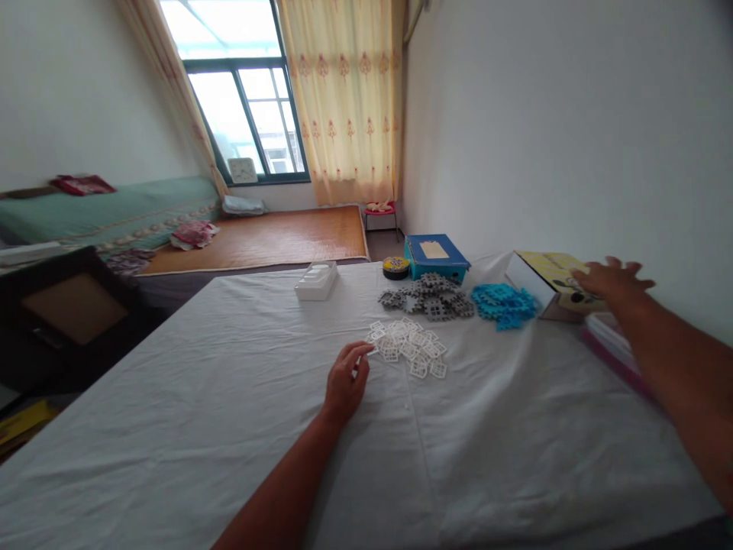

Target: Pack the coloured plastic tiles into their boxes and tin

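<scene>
My left hand [347,380] is at the left edge of a loose pile of white plastic lattice pieces [408,344]. Its fingers are curled, and a white lattice piece shows at the fingertips. Over on the right, my right hand [615,276] reaches across a yellow and white box [558,276] with its fingers spread. Whether that palm touches the box I cannot tell. Behind the white pile lies a heap of grey interlocking pieces [432,298], and to its right a heap of bright blue ones [504,304].
A blue lidded box [436,256] and a round black and yellow tin [395,266] stand at the table's back edge. Left of them is a white tray [317,281]. A clear container with a pink base [615,347] sits under my right forearm. White cloth [200,412] covers the table.
</scene>
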{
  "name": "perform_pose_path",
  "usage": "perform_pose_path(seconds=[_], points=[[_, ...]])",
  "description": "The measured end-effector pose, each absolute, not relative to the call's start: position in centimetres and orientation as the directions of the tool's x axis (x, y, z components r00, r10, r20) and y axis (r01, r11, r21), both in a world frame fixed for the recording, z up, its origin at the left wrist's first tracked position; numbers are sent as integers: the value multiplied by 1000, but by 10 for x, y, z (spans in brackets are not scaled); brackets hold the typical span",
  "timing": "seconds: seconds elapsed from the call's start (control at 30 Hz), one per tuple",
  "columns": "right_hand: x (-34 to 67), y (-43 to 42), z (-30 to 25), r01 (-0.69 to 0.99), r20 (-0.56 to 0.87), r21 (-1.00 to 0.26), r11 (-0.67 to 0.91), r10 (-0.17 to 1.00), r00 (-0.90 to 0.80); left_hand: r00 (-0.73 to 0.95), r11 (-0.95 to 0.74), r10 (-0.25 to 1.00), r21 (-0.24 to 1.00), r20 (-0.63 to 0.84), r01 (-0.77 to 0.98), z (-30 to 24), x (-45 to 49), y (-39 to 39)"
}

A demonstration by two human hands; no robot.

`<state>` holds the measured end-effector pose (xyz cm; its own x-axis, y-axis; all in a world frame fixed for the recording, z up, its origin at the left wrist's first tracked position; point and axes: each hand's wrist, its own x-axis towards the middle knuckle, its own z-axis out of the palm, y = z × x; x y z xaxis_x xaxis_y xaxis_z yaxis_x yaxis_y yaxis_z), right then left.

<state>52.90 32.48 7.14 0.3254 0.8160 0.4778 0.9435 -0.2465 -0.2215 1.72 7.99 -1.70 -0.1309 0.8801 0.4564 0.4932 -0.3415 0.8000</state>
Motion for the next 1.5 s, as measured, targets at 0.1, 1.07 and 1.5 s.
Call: perform_pose_path(seconds=[0.1, 1.07, 1.5], points=[[476, 336, 79, 976, 435, -151, -157, 876, 209, -112, -357, 881, 801, 460, 481, -19, 18, 81], [0, 253, 36, 674, 150, -130, 727, 686, -712, -650, -388, 546, 847, 528, 363, -12, -28, 88], [234, 40, 32, 522, 241, -135, 842, 539, -807, 358, -535, 841, 517, 406, 668, 51, -38, 40]])
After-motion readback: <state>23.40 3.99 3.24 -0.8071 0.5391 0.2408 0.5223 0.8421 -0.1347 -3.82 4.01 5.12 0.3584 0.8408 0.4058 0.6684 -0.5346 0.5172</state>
